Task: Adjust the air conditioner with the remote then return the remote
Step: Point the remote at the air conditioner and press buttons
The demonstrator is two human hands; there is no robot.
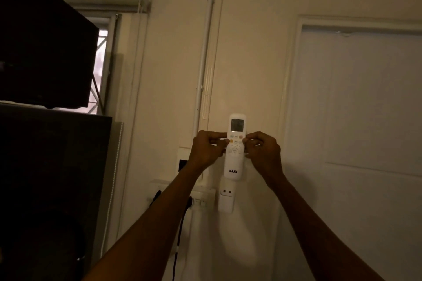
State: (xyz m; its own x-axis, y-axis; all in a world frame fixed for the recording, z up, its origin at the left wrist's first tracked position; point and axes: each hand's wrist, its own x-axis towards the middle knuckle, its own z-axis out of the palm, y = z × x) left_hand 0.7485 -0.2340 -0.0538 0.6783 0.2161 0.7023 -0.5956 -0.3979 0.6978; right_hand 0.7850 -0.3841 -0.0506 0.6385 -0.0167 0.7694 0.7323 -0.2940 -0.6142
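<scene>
Fingers (219,141) of the left hand (205,150) pinch the left edge of the remote (235,148), thumb tip on the orange button, and the right hand (262,150) pinches the right edge, fingertips curled onto the button rows. Both hands grip the remote, upright, screen on top, the AUX lettering at its bottom end, held in front of the wall (251,52). Its bottom end sits right above the white holder (226,198) fixed on the wall; whether it touches the holder, I cannot tell. Left of the holder, a switch plate (201,199) with a black cable (180,230) hanging down from it. Farther left, dark cabinets (45,52) fill the picture's left edge, a strip of window (100,70) beside them. On the right, a white panelled door (365,109).
</scene>
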